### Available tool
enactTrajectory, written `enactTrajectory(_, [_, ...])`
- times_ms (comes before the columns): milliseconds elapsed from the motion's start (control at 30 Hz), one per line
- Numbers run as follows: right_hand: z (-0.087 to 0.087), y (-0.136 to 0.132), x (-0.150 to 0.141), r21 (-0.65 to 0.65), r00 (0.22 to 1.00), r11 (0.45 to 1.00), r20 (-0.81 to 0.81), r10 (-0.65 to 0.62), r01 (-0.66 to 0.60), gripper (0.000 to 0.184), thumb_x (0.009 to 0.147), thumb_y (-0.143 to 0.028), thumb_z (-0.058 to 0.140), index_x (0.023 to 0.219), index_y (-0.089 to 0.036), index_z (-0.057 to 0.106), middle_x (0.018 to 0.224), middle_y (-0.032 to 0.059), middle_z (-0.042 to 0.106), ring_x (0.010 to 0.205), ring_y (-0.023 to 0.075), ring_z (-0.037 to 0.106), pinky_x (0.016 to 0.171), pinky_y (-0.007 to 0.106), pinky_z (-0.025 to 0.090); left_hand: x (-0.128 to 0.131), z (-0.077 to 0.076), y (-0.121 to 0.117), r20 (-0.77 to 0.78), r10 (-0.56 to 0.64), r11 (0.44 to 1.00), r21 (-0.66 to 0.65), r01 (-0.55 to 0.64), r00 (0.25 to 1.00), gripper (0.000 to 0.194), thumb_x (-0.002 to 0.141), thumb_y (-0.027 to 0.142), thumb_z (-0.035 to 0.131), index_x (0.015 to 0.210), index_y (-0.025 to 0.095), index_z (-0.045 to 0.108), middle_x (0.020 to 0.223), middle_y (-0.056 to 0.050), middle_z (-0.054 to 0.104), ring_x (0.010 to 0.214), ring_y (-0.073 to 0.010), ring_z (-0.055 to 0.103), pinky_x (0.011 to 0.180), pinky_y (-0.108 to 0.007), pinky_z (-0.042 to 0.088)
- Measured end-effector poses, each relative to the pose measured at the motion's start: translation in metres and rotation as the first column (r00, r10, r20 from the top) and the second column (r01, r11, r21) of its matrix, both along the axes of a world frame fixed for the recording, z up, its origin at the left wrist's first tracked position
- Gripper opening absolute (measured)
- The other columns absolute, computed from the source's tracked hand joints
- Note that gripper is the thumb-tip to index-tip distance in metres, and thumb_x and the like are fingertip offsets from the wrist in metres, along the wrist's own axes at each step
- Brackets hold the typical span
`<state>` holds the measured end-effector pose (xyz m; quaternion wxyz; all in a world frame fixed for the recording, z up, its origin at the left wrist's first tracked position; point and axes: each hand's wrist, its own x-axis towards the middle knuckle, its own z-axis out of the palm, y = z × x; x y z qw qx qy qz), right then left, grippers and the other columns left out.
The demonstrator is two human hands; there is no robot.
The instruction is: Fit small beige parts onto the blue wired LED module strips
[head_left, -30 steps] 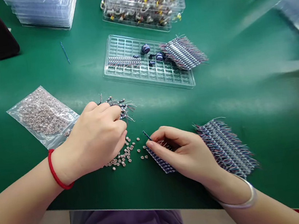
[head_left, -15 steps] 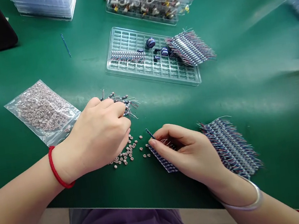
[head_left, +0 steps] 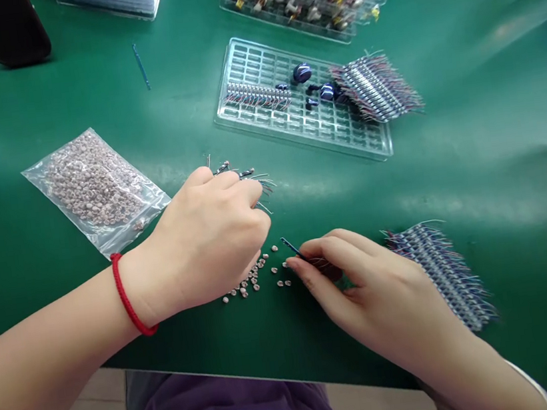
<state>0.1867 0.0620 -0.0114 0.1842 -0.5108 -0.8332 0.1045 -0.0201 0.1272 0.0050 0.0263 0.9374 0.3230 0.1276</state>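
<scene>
Head view: just below the centre of the frame, a blue rod [head_left: 290,246] in the right hand [head_left: 375,289], pinched between thumb and forefinger, perhaps gripped low to leave the tip clear. Left of centre, the left hand [head_left: 207,237], curled, knuckles up, beside wired parts [head_left: 265,187]; fingertips hidden, so cannot tell whether pinching anything. Between both, loose beads [head_left: 254,279] on the surface [head_left: 271,340], probably spread for short reach.

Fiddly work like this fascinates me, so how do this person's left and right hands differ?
The left hand hides its fingertips beneath it, while the right hand visibly pinches a slim blue piece. The left wears a red bracelet; the right, a pale band. The left is nearer the plastic bag, the right nearer the fringed bundle. Both are ungloved.
</scene>
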Motion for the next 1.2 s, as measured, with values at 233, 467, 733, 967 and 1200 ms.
enactTrajectory(233, [0.002, -0.001, -0.003, 0.014, 0.994, 0.999, 0.104, 0.028, -0.029, 0.018, 0.094, -0.017, 0.047, 0.077, -0.023, 0.048, 0.068, 0.0018, 0.052, 0.06, 0.0192, 0.052, 0.058, 0.032, 0.042, 0.003, 0.002, -0.001, 0.002, 0.016, 1.0, -0.009, -0.016, 1.0, 0.034, 0.09, 0.017, 0.048, 0.057, 0.017, 0.057, 0.065, -0.004, 0.049, 0.072, -0.019, 0.051, 0.064, -0.035, 0.032])
enactTrajectory(467, [0.003, -0.002, -0.007, 0.086, 0.981, 0.994, 0.184, 0.056, -0.073, 0.019, 0.093, -0.013, 0.046, 0.077, -0.022, 0.048, 0.067, 0.0036, 0.05, 0.062, 0.0211, 0.049, 0.059, 0.033, 0.041, 0.005, 0.007, -0.002, -0.001, 0.025, 0.994, -0.105, -0.025, 1.0, 0.028, 0.087, 0.014, 0.049, 0.06, 0.017, 0.059, 0.07, -0.004, 0.053, 0.078, -0.0198, 0.053, 0.07, -0.037, 0.036])
enactTrajectory(733, [0.0, -0.002, -0.007, 0.099, 0.975, 0.991, 0.209, 0.071, -0.094, 0.02, 0.093, -0.013, 0.046, 0.076, -0.022, 0.05, 0.068, 0.0049, 0.052, 0.063, 0.0221, 0.05, 0.06, 0.035, 0.042, 0.005, 0.01, 0.001, -0.038, 0.051, 0.992, -0.11, -0.055, 0.998, 0.027, 0.088, 0.016, 0.049, 0.067, 0.017, 0.064, 0.073, -0.004, 0.056, 0.081, -0.0204, 0.054, 0.072, -0.038, 0.036])
enactTrajectory(967, [0.019, 0.015, 0.006, -0.313, 0.985, 0.949, -0.147, -0.095, 0.045, 0.017, 0.09, -0.027, 0.058, 0.073, -0.022, 0.058, 0.064, 0.0001, 0.059, 0.056, 0.0157, 0.055, 0.05, 0.027, 0.043, 0.002, 0.002, 0.0, 0.115, 0.041, 0.962, -0.274, -0.008, 0.993, 0.019, 0.086, 0.025, 0.063, 0.074, 0.016, 0.074, 0.068, -0.003, 0.055, 0.069, -0.0173, 0.053, 0.063, -0.031, 0.033])
enactTrajectory(1200, [0.018, 0.018, 0.004, -0.603, 0.802, 0.797, -0.495, -0.335, -0.04, 0.03, 0.078, -0.05, 0.072, 0.076, -0.02, 0.067, 0.068, 0.0027, 0.066, 0.062, 0.017, 0.06, 0.053, 0.025, 0.051, 0.008, -0.001, -0.008, 0.29, 0.132, 0.703, -0.702, 0.117, 0.948, 0.018, 0.086, 0.031, 0.067, 0.093, 0.018, 0.077, 0.069, 0.002, 0.053, 0.06, -0.0096, 0.05, 0.056, -0.023, 0.034])
